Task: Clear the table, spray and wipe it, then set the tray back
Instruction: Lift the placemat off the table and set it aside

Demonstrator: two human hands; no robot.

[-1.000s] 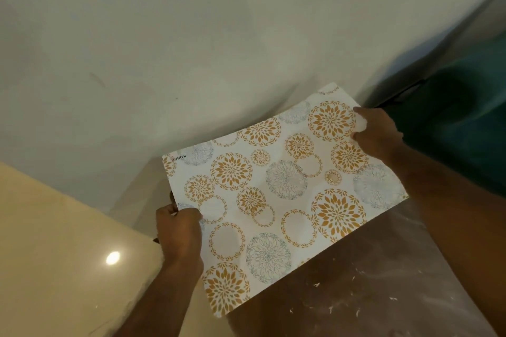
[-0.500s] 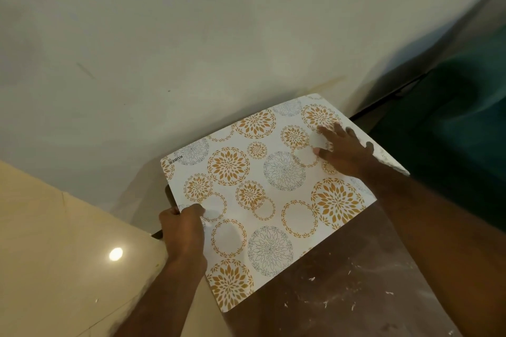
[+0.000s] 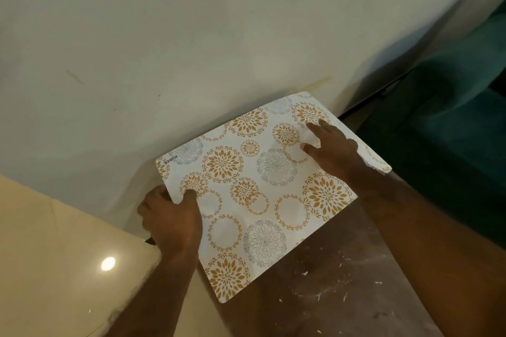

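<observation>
A thin, flat patterned tray (image 3: 262, 194), white with orange and grey flower circles and the word "KUBER" printed near one corner, is seen in the middle of the frame. It is set at a slant, its far corner close to the pale wall (image 3: 191, 35) and its near corner pointing toward the bottom of the frame. Its right part is placed over the dark brown counter (image 3: 342, 282), which is speckled with white flecks. Whether the tray lies fully flat on the counter cannot be told.

The tray's left edge is gripped by the left hand (image 3: 171, 216): the thumb (image 3: 189, 194) is pressed on the top face and the other fingers are curled under the edge. The right hand (image 3: 332, 149) is laid on the upper right part of the tray, palm down, with its fingers (image 3: 319, 128) straight and spread, so nothing is grasped by it. Both forearms are seen reaching in from the bottom of the frame.

A glossy beige floor (image 3: 54, 254) is shown at the lower left, with a round spot of reflected light (image 3: 108, 263) on it. Dark teal upholstery (image 3: 451, 131) is seen at the right edge of the frame, beside the counter.
</observation>
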